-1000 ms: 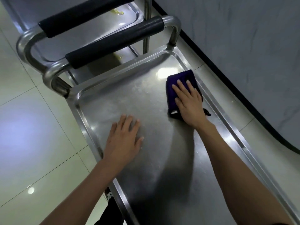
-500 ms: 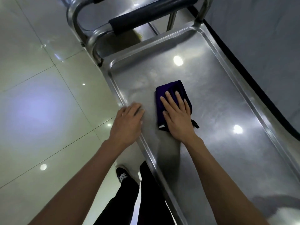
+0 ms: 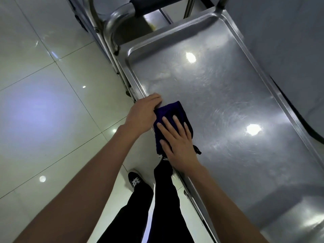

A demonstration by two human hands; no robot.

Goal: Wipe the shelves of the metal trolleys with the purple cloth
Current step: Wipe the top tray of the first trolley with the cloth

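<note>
Purple cloth [image 3: 169, 112] under right grip [image 3: 177, 142]

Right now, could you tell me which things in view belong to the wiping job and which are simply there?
Part of the job:
- purple cloth, flat under the right hand
- top shelf of the near metal trolley
- left hand, gripping the shelf's near rim

Simply there:
- black padded handle
- tiled floor
- grey wall

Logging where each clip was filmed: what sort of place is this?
Probably a commercial kitchen or canteen service area: stainless-steel trolleys with padded push handles, a glossy tiled floor and a marble-look wall.
</note>
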